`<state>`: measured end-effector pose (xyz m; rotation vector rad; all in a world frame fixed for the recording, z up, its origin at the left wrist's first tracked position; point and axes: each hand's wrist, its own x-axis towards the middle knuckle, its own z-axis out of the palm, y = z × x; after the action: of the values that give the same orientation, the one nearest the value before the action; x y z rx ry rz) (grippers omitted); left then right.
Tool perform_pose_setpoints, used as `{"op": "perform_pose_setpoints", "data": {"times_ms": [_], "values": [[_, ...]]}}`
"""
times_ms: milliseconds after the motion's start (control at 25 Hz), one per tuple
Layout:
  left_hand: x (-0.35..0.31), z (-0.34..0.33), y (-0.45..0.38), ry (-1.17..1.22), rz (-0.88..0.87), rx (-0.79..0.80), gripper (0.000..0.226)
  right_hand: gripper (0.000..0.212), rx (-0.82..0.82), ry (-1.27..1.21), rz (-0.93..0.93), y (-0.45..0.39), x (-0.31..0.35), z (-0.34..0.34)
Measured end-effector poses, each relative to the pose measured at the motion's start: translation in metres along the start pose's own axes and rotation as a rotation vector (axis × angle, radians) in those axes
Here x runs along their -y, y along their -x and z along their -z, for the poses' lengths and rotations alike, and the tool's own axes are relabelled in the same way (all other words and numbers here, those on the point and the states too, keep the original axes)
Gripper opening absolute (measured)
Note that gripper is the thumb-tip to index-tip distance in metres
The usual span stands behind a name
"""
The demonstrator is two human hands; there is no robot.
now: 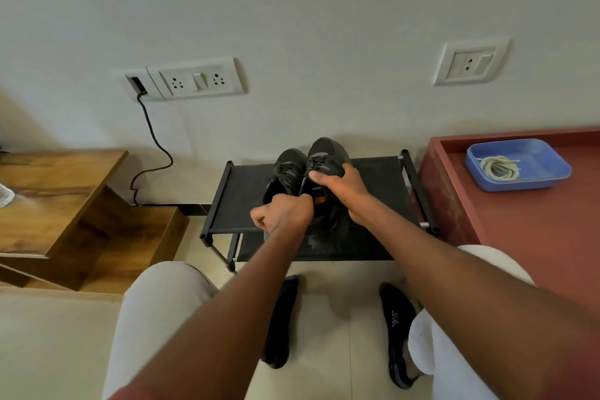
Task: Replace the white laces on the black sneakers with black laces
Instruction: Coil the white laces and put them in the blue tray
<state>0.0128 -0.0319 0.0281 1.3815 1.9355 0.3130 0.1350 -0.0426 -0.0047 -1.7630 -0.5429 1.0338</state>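
Observation:
Two black sneakers sit side by side on a black shoe rack point(233, 201), toes toward the wall. The left sneaker point(287, 169) and the right sneaker point(328, 153) both show dark laces. My left hand point(282, 213) grips the heel end of the left sneaker, fingers curled. My right hand point(341, 188) holds the right sneaker around its collar, thumb across the tongue. Coiled white laces point(500, 167) lie in a blue tray point(548, 172) on the red table at the right.
A red table point(535, 237) stands right of the rack, a wooden stepped unit point(65, 205) left of it. A black cable point(156, 146) hangs from wall sockets. My knees and black-socked feet point(281, 321) are on the tiled floor before the rack.

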Motion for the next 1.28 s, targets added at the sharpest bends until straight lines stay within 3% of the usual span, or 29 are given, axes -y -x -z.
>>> {"op": "perform_pose_setpoints", "data": {"times_ms": [80, 200, 280, 360, 480, 560, 720, 880, 960, 1040, 1160, 1280], "values": [[0.0, -0.01, -0.003, -0.007, -0.012, 0.044, 0.029, 0.13, 0.017, 0.076, -0.047, -0.031, -0.017, 0.003], [0.004, -0.012, -0.004, -0.031, -0.1, 0.058, 0.037, 0.073, 0.002, 0.128, -0.057, -0.031, -0.023, 0.012], [0.013, -0.003, -0.008, -0.036, -0.176, -0.007, 0.041, 0.056, -0.023, 0.09, -0.048, -0.023, -0.023, 0.014], [0.028, 0.005, -0.025, -0.06, -0.205, -0.076, 0.051, 0.056, -0.05, 0.044, -0.041, -0.024, -0.026, 0.012], [0.029, 0.011, -0.05, 0.006, -0.111, 0.062, 0.07, 0.061, -0.101, 0.013, -0.032, -0.029, -0.031, 0.008], [0.02, 0.016, -0.06, 0.063, -0.064, 0.172, 0.052, 0.064, -0.145, -0.002, -0.016, -0.032, -0.03, 0.007], [0.014, 0.024, -0.075, -0.059, -0.117, 0.122, 0.022, 0.067, -0.2, 0.002, -0.03, -0.035, -0.026, 0.004], [0.022, 0.023, -0.081, -0.007, -0.151, 0.18, 0.027, 0.065, -0.059, 0.011, -0.032, -0.033, -0.024, 0.01], [0.027, 0.024, -0.085, 0.077, -0.156, 0.167, 0.049, 0.074, -0.018, -0.056, -0.018, -0.025, -0.019, 0.02], [0.035, 0.025, -0.089, 0.07, -0.237, 0.06, 0.062, 0.074, -0.174, -0.041, 0.004, -0.01, -0.016, 0.034], [0.053, 0.023, -0.081, 0.041, -0.294, 0.045, 0.066, 0.055, -0.588, 0.412, -0.105, 0.021, -0.039, 0.05], [0.06, 0.02, -0.07, 0.104, -0.195, 0.107, 0.08, 0.053, -0.64, 0.306, -0.26, 0.03, -0.062, 0.041]]}}
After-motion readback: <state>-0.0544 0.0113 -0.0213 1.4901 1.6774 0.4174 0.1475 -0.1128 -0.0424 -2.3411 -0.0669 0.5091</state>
